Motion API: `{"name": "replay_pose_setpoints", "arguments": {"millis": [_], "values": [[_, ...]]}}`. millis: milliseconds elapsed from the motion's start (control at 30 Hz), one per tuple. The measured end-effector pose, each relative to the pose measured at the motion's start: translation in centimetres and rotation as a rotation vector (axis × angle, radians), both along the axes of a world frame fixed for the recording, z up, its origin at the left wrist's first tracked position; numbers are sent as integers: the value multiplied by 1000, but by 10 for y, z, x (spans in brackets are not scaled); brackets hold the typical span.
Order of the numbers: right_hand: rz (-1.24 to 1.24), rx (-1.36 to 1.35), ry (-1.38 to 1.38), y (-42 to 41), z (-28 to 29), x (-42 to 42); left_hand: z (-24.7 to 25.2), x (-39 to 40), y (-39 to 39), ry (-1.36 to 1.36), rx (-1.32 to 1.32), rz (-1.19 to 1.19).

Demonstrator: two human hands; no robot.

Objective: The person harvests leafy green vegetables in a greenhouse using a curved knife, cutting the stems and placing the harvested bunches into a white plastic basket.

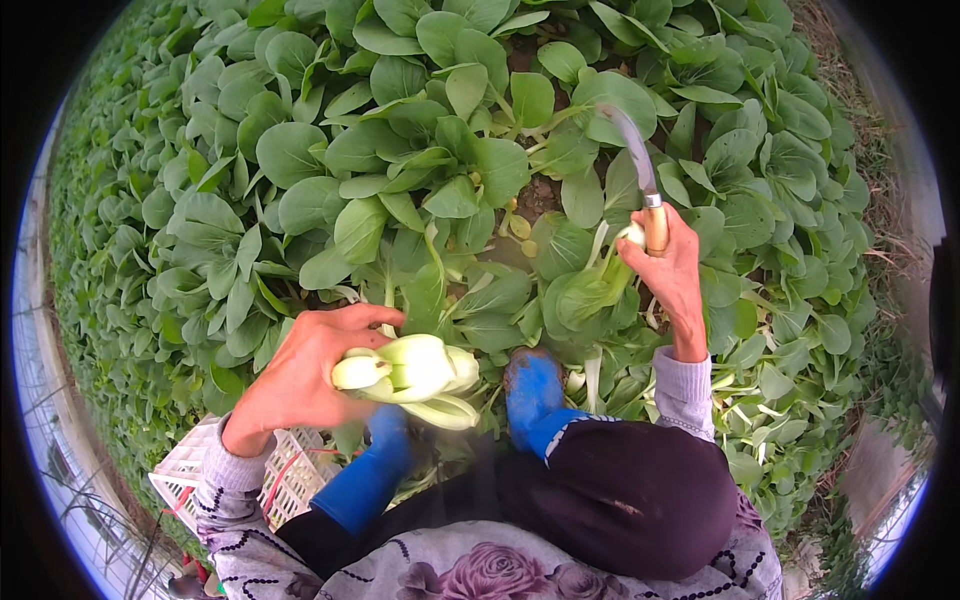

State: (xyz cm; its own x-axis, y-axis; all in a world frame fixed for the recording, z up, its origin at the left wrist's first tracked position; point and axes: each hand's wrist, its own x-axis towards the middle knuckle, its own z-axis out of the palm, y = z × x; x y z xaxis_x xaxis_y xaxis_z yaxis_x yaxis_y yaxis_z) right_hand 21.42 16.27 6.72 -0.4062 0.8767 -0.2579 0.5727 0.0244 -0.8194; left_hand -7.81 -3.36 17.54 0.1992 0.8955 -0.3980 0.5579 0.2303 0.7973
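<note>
My left hand (pixel 319 371) holds several cut bok choy heads (pixel 416 371), their pale green bases turned up towards the camera. In my right hand (pixel 667 255) is a sickle with a wooden handle (pixel 656 229) and a curved metal blade (pixel 636 146) that points up and away from me. The thumb and fingers of that same hand also grip the white base of another bok choy (pixel 592 289), whose leaves hang down to the left. Growing bok choy plants (pixel 442 157) stand in front of both hands.
A white plastic crate (pixel 296 469) with red cord stands at lower left, beside my blue boots (pixel 534 390). Loose leaves and stalks (pixel 761 427) lie on the ground at right. Dry grass (pixel 889 217) edges the bed at far right.
</note>
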Motion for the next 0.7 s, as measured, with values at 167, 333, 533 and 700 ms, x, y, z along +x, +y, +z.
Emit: {"name": "replay_pose_setpoints", "arguments": {"millis": [167, 333, 533, 700], "values": [[-20, -223, 343, -18, 24, 12, -21, 18, -24, -410, -318, 373], [-74, -266, 641, -63, 33, -11, -40, 67, 17, -656, -282, 656], [-343, 28, 532, -86, 22, -20, -76, 128, 43, -1002, -127, 654], [-220, -19, 375, -69, 38, -23, -84, 114, 50, -879, -326, 702]]}}
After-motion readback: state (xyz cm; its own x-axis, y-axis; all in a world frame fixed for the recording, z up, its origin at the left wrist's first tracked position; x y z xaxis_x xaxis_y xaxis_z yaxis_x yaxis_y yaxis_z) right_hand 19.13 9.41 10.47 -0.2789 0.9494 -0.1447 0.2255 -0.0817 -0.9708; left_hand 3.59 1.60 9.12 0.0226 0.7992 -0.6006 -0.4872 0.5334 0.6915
